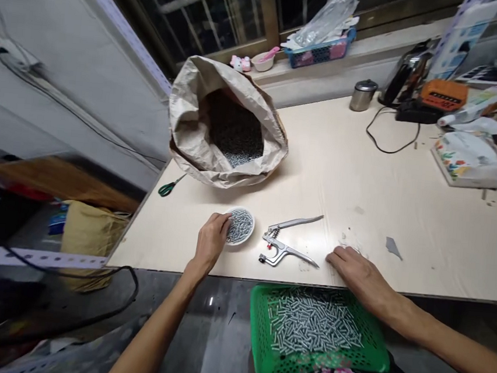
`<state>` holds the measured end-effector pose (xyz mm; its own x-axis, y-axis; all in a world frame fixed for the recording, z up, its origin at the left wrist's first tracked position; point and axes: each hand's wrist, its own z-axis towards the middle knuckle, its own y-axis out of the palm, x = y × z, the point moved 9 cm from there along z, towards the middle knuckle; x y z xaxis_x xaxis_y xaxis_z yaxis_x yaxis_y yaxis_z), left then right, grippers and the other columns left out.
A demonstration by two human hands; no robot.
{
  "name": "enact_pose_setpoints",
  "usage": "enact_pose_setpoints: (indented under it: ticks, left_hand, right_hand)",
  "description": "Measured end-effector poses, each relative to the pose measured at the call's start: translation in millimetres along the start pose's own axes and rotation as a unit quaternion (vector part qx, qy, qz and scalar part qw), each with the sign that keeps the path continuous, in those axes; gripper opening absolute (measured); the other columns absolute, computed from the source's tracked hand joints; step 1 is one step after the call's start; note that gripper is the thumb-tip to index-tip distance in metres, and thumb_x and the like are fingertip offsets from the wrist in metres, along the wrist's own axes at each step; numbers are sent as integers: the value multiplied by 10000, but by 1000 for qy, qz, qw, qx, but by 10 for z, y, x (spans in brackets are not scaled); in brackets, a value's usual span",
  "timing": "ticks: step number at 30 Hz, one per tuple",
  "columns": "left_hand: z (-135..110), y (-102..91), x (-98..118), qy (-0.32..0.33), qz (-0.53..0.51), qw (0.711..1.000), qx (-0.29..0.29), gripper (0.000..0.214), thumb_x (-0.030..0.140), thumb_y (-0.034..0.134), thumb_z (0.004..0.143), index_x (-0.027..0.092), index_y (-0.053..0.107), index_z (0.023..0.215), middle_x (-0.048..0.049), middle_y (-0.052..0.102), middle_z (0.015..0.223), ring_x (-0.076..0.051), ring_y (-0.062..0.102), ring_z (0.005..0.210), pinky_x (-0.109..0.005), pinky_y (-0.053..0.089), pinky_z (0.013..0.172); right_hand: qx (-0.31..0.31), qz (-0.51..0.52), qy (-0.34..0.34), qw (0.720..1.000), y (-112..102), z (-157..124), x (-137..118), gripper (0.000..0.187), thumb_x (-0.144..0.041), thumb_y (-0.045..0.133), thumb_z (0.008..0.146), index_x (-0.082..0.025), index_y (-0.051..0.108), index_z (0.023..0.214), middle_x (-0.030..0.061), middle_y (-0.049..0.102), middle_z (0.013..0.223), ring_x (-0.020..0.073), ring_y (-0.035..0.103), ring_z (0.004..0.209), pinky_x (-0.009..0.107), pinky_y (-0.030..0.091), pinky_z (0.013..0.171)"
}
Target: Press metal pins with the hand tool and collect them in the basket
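My left hand (212, 236) is closed at the left rim of a small white bowl (250, 237), fingers at its edge. Small silvery metal pins (240, 225) fill the bowl. Just right of it lie silver hand pliers (278, 249) with a spring, their handles spread and pointing right. My right hand (360, 275) rests palm down at the table's front edge, fingers loosely extended and holding nothing visible. Below the edge, on the lap, sits a green plastic basket (260, 360) full of larger silvery metal pins (312, 324).
A large paper sack (183, 107) with metal pieces inside stands open at the back left. Green-handled scissors (167, 188) lie beside it. A grey scrap (393, 247) is on the table (321, 164). A lidded metal cup (363, 95), cable and tissue pack (466, 157) are farther right.
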<state>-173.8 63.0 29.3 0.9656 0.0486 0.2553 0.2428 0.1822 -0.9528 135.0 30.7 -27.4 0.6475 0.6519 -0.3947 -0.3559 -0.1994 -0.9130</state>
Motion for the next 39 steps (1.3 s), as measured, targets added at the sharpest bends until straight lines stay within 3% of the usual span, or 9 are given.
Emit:
enact_pose_setpoints:
  ticks: [6, 11, 16, 21, 28, 31, 34, 36, 39]
  left_hand:
    - [-112, -12, -32, -30, 46, 998, -33, 240, 246, 456, 911, 188, 684, 956, -58, 651, 969, -161, 618, 854, -260, 473, 756]
    - [-97, 89, 43, -23, 155, 986, -61, 265, 256, 418, 945, 214, 672, 1009, -58, 630, 998, -170, 578, 946, -238, 430, 683]
    - [-44, 148, 69, -26, 191, 978, -81, 289, 250, 398, 954, 203, 682, 939, -68, 618, 982, -180, 567, 955, -245, 420, 680]
    - [-71, 140, 75, -63, 229, 966, -99, 303, 236, 386, 951, 162, 677, 910, -88, 609, 977, -197, 587, 880, -276, 433, 662]
    - [-68, 198, 133, -30, 244, 964, -105, 250, 126, 395, 907, 164, 641, 933, -112, 605, 1025, -224, 568, 970, -266, 437, 615]
    - [-46, 95, 152, -23, 163, 984, -62, 216, 149, 430, 892, 152, 646, 897, -114, 627, 988, -219, 589, 922, -281, 460, 662]
    - [-91, -81, 171, -69, -28, 997, 5, 150, 199, 516, 837, 148, 655, 861, -73, 656, 879, -173, 611, 774, -270, 477, 678]
    - [-176, -32, 181, -131, -188, 973, -8, 153, 267, 566, 790, 150, 657, 826, -24, 637, 723, -135, 582, 610, -239, 464, 565]
    - [-351, 247, 302, -209, -379, 898, -79, 266, 353, 631, 712, 130, 666, 853, 28, 570, 579, -90, 487, 440, -208, 396, 421]
  right_hand:
    - [26, -80, -8, 996, 36, -48, 12, 326, 49, 392, 731, -222, 536, 841, 65, 580, 850, 214, 490, 771, 319, 386, 612]
    - [32, 49, 13, 998, -25, -37, 97, 210, -115, 396, 898, -214, 578, 934, 76, 584, 917, 213, 542, 862, 341, 446, 708]
    - [-111, 233, -66, 964, -34, -69, -240, 222, -281, 397, 968, -249, 616, 948, 43, 600, 926, 161, 582, 828, 305, 473, 722]
    - [-13, 171, -38, 984, -210, 125, -229, 275, -296, 363, 983, -217, 626, 985, 60, 591, 915, 173, 571, 860, 318, 460, 748]
    - [47, 26, -73, 996, 50, 461, -318, 115, -234, 507, 912, -187, 606, 946, 63, 589, 869, 200, 520, 802, 322, 412, 685]
    - [47, 6, -73, 996, 165, 544, -340, 81, -188, 517, 893, -180, 594, 867, 57, 589, 840, 194, 522, 781, 312, 395, 678]
    - [45, 0, -66, 997, 183, 600, -330, 125, -151, 475, 895, -177, 562, 808, 44, 577, 788, 172, 509, 718, 298, 379, 657]
    - [55, -4, -69, 996, 142, 623, -328, 150, -125, 445, 893, -182, 539, 791, 35, 564, 762, 163, 490, 695, 293, 367, 648]
    - [96, -31, -89, 991, 50, 614, -355, 200, -78, 401, 889, -184, 512, 761, 37, 545, 756, 164, 453, 694, 302, 347, 648]
